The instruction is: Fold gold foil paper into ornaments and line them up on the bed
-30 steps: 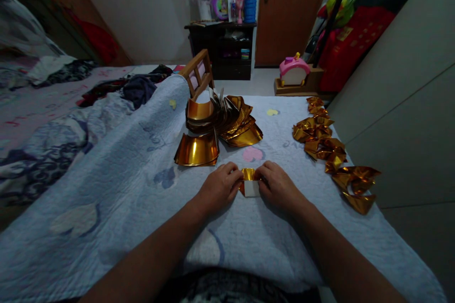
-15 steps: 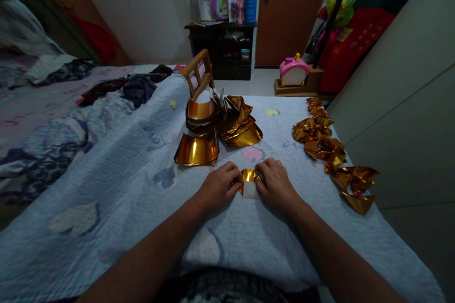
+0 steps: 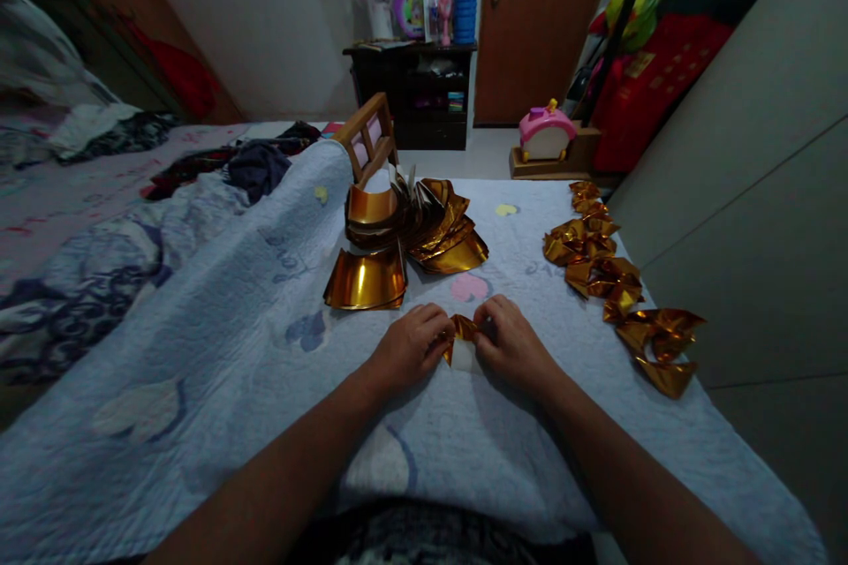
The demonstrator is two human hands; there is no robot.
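A small sheet of gold foil paper, part gold and part white, is held low over the quilt between both hands. Pinching its left side is my left hand, fingers curled and closed. My right hand grips the right side the same way, thumb toward the middle. The fingertips hide the sheet's two edges. Beyond the hands lies a fanned stack of gold foil sheets, curved and overlapping. Off to the right, several folded gold foil pieces form a line along the edge.
A pale blue quilt with heart prints covers the surface under my hands. A wooden rail stands behind the foil stack. Clothes and bedding lie at left. At the back are a dark cabinet and a pink toy.
The gold part of the sheet between my hands has tilted and looks darker and more creased. Both hands stay in nearly the same place, still pinching it.
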